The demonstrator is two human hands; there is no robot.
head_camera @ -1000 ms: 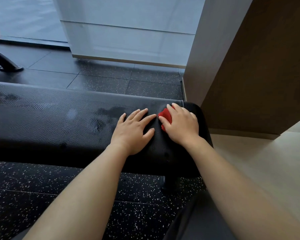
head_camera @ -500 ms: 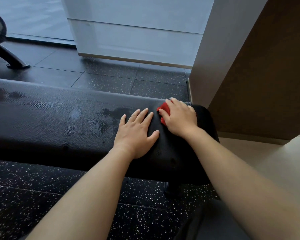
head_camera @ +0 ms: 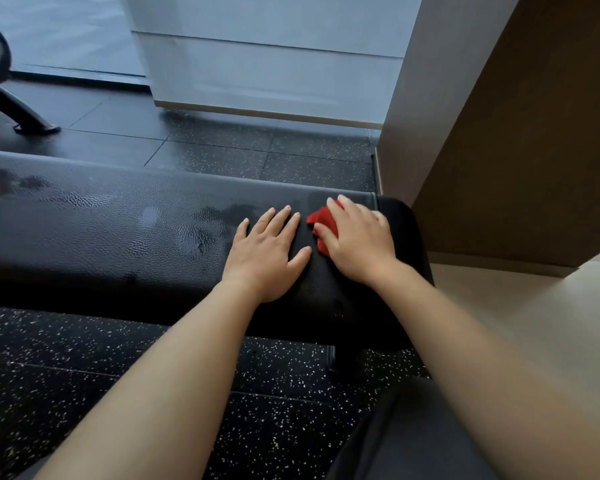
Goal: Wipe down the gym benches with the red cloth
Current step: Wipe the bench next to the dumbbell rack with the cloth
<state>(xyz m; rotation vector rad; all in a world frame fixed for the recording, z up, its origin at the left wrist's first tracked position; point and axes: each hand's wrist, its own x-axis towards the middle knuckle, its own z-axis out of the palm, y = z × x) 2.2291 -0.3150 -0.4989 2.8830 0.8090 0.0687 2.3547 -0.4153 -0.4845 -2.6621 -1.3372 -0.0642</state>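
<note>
- Because the red cloth [head_camera: 323, 220] is bunched into a small wad under the right hand [head_camera: 358, 241], at the right end of the bench [head_camera: 118, 233] and near its far edge, only a narrow strip is likely to be covered with each stroke. Patches of the pad could be missed.
- The right hand is laid over the cloth with its fingers lightly bent and its thumb tucked against the cloth's near edge, so the cloth is both held and pressed down. If that hold is loosened mid-stroke, the wad could be left behind or dragged off the bench's end onto the speckled floor [head_camera: 84, 382].
- The left hand [head_camera: 267, 252] is spread flat on the bench just left of the cloth, with fingers straight and nothing held. Bare skin could be drawn across the damp-looking sheen toward the bench's middle, and fresh marks left there.
- A wooden panel [head_camera: 520, 150] stands close beyond the bench's right end. Knuckles could be knocked against it if a stroke is carried too far that way.
- Compared with a second ago, a clear gap is now seen between the left fingertips and the cloth, where they had been touching the right thumb.
- The cloth has been kept at the same end of the bench, and slightly more red is now exposed.
- The black equipment leg [head_camera: 25, 114] beyond the bench's far left is shown more fully, the view having shifted.
</note>
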